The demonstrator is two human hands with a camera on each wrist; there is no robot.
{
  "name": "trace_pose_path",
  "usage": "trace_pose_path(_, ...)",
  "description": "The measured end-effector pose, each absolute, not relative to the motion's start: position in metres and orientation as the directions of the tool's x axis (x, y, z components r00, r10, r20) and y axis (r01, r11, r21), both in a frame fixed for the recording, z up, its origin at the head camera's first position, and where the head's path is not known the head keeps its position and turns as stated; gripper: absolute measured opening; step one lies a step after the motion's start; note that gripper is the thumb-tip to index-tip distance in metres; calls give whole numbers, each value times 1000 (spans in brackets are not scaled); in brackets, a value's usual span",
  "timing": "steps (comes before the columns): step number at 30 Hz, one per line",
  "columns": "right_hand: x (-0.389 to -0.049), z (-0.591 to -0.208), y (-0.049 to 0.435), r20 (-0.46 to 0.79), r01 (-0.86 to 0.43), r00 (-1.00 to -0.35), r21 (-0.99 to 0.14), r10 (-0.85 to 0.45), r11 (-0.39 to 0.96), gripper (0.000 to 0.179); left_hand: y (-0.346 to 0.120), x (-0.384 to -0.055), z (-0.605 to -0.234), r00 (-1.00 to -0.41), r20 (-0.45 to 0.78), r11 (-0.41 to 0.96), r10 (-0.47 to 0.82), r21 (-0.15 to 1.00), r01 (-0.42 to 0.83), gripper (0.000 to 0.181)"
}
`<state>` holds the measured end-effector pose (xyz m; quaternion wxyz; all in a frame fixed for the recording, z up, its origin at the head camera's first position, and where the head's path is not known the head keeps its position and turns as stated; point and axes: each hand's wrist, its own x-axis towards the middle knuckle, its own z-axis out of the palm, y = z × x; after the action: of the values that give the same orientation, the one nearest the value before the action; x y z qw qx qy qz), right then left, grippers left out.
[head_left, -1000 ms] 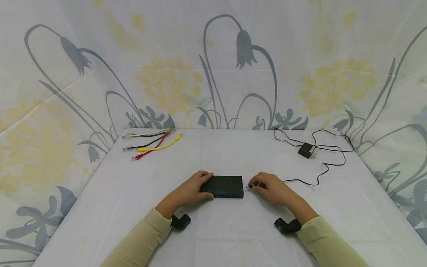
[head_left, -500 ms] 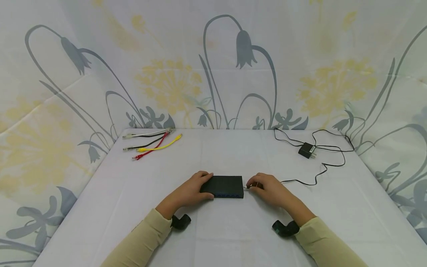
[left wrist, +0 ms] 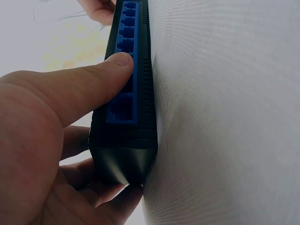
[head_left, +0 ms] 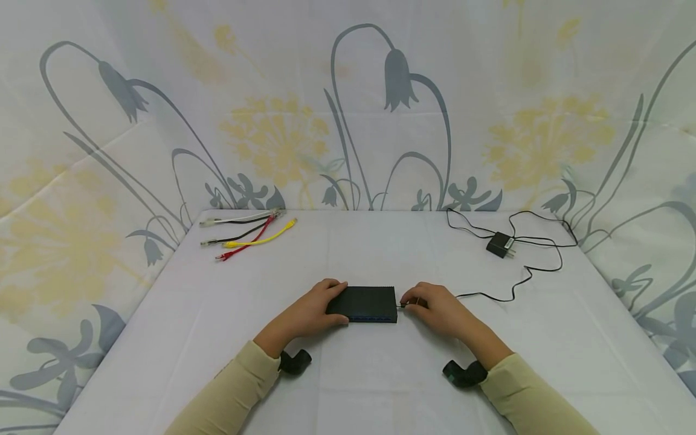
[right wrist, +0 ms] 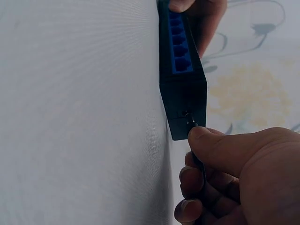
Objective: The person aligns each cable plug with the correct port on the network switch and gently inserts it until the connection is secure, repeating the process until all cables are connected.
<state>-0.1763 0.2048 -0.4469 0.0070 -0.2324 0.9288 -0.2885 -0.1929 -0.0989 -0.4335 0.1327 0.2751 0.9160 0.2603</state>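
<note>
A black network switch (head_left: 370, 303) lies flat on the white cloth, its row of blue Ethernet ports (left wrist: 127, 33) facing the person. My left hand (head_left: 311, 311) grips its left end, thumb over the ports and fingers behind. At the right end, my right hand (head_left: 437, 307) pinches the black power plug (right wrist: 193, 124) of a thin cable between thumb and fingers. In the right wrist view the plug's metal tip is right at the round socket (right wrist: 185, 113) in the switch's end face. The cable (head_left: 492, 296) trails away behind the right hand.
A black power adapter (head_left: 499, 244) with loops of its cord lies at the back right. Several short network cables lie at the back left, among them a yellow cable (head_left: 261, 240) and a red cable (head_left: 244, 246). A flowered curtain (head_left: 348, 109) stands behind the table.
My right hand has moved slightly left, bringing the plug from a small gap away up to the switch's right end. The left hand and the switch have stayed put.
</note>
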Motion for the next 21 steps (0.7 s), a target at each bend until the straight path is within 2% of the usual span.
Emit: trace_pose_path(21, -175, -448, 202, 139, -441, -886, -548, -442, 711, 13, -99, -192, -434, -818, -111, 719, 565, 553, 421, 78)
